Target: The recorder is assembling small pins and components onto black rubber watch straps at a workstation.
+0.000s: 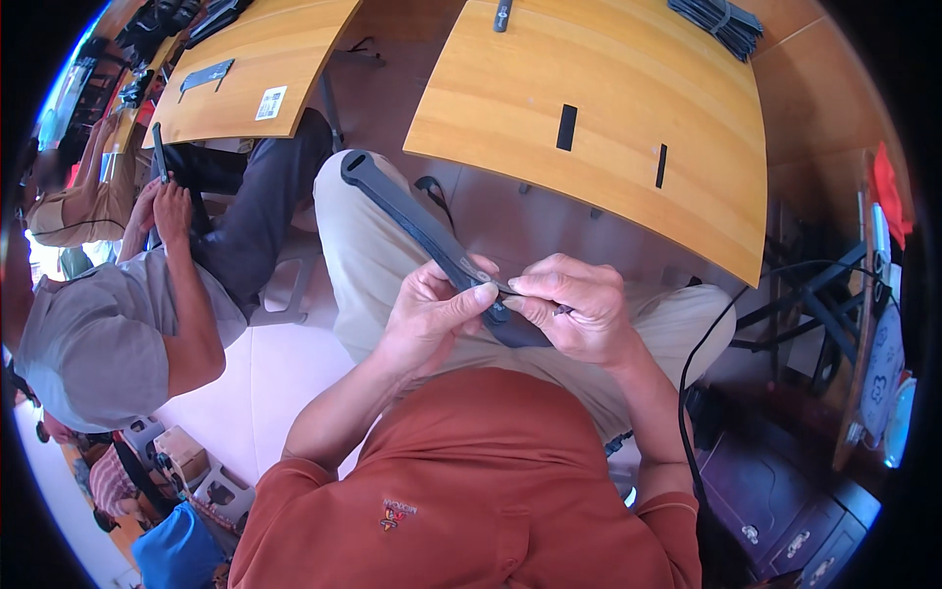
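Observation:
A long dark-grey strap [402, 211] with a slot in its rounded far end slants above my left thigh. My left hand [427, 312] is closed around its near part, the thumb pressing on top. Against that near end, my right hand [587, 306] pinches with thumb and forefinger. A thin dark sliver shows between those fingertips, but its kind is too small to tell. Something small and dark also peeks out under the right fingers. Both hands meet over my lap, short of the table's near edge.
Ahead stands a wooden table [589, 59] bearing a black strip [567, 128], a thinner black strip [662, 165] and a bundle of dark straps [721, 25]. On my left, a seated person [108, 329] handles a similar strap by another table [294, 59]. A black cable [687, 393] hangs at right.

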A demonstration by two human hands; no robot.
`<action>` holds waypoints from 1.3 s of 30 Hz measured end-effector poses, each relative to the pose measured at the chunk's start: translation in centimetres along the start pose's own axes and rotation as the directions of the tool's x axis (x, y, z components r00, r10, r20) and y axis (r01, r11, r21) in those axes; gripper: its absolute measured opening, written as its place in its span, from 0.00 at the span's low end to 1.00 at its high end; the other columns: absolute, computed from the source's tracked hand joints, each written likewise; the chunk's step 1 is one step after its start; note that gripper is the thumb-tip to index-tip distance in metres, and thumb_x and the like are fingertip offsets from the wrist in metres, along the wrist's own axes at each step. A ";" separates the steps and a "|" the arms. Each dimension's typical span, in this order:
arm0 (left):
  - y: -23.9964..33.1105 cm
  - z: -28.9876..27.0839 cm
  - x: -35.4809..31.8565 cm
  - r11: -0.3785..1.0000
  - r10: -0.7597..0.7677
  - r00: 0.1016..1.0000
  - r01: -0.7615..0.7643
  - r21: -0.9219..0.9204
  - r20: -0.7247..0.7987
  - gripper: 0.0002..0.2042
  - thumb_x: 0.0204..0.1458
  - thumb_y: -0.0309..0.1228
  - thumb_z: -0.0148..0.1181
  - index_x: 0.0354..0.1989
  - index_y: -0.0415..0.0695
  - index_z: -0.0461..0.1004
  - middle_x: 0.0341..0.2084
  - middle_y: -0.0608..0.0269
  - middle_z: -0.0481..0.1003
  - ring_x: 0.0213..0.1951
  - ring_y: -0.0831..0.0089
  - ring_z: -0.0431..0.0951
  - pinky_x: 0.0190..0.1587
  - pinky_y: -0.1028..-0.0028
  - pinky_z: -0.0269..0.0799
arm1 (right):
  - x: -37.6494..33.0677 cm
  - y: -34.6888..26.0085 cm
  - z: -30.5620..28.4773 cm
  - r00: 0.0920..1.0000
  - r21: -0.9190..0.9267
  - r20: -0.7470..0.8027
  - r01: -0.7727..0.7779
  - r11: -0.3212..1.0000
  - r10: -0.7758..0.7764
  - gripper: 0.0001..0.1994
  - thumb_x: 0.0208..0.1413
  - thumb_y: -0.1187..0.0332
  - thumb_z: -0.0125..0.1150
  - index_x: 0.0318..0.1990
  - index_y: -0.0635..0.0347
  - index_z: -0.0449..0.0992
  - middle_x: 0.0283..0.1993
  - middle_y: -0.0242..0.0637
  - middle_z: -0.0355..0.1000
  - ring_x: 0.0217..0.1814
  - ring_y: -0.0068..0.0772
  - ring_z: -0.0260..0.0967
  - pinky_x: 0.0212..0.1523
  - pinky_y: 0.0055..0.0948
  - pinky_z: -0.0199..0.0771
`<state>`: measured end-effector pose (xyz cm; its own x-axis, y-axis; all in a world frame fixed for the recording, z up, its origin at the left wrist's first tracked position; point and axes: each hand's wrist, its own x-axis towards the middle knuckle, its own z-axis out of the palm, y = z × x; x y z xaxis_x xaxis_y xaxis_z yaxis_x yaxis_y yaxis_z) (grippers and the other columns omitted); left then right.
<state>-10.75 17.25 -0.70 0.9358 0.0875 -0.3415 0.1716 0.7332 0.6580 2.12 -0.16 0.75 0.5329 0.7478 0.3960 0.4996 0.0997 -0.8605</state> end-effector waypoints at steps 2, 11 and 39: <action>-0.6 0.2 0.2 0.999 0.036 0.998 -0.035 0.018 -0.053 0.12 0.57 0.25 0.66 0.48 0.39 0.76 0.38 0.65 0.79 0.38 0.80 0.80 0.35 0.82 0.78 | -0.5 0.3 0.0 1.000 -0.030 -0.006 0.004 1.000 -0.005 0.11 0.48 0.80 0.72 0.39 0.63 0.81 0.32 0.39 0.77 0.28 0.35 0.77 0.27 0.29 0.75; -1.3 -0.2 0.8 0.999 0.042 0.999 -0.041 0.015 -0.032 0.13 0.58 0.23 0.63 0.51 0.36 0.74 0.40 0.63 0.79 0.40 0.76 0.80 0.41 0.77 0.80 | -2.0 0.5 0.3 0.994 -0.099 0.017 -0.108 0.989 0.110 0.11 0.49 0.77 0.72 0.41 0.64 0.81 0.27 0.40 0.74 0.25 0.38 0.74 0.24 0.33 0.72; -3.0 -1.6 1.8 0.968 0.111 0.994 -0.102 0.227 -0.024 0.17 0.55 0.20 0.66 0.52 0.38 0.73 0.42 0.63 0.78 0.44 0.76 0.78 0.49 0.75 0.76 | -2.7 -0.2 0.1 0.939 -0.276 0.076 -0.304 0.912 0.336 0.11 0.59 0.70 0.62 0.49 0.56 0.80 0.31 0.40 0.73 0.31 0.49 0.75 0.29 0.42 0.73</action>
<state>-10.08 16.31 -4.32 0.9413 0.1845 -0.2827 0.1403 0.5479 0.8247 0.53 -2.14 -0.19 0.6159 0.7857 0.0582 0.4821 -0.3175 -0.8165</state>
